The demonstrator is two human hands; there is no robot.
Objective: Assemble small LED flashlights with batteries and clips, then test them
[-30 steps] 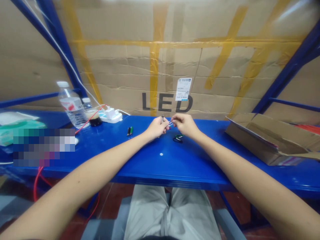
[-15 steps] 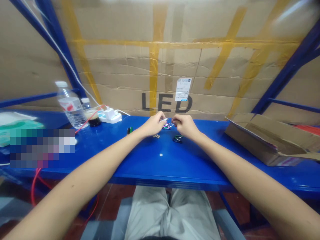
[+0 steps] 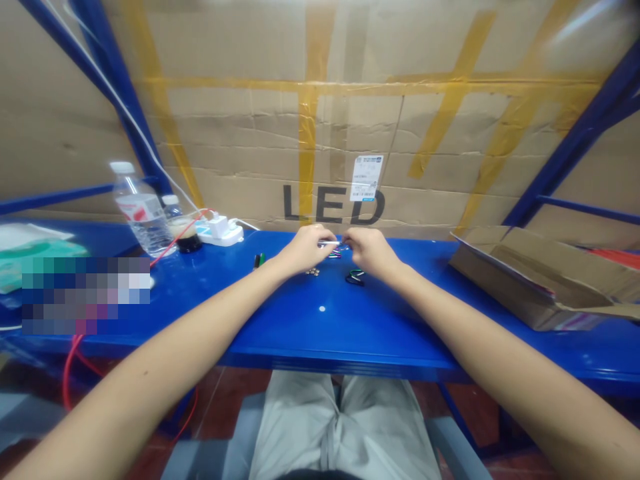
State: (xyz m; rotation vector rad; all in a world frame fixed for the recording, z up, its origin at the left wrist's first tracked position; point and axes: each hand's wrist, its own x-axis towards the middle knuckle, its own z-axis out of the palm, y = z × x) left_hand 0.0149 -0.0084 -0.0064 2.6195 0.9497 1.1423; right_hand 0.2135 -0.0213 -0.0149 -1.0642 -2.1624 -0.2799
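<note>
Brown cardboard point(image 3: 235, 153) stands beyond the grip, behind a blue table point(image 3: 300, 327). From my remote feed, the left hand point(image 3: 311, 247) is clamped on a slim, silvery rod point(image 3: 329, 243), nearly level now where half a second ago it slanted upward. Its tip reaches the fingertips of the right hand point(image 3: 369, 249); whether those pinch anything, I cannot tell. Shiny coloured pieces point(image 3: 336, 254) lie between both hands.

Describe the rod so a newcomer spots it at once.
Near the far edge of the blue table, find the left hand. The slim, straight rod runs from it toward the right hand. It is pale, unlike the coloured pieces just below.
</note>
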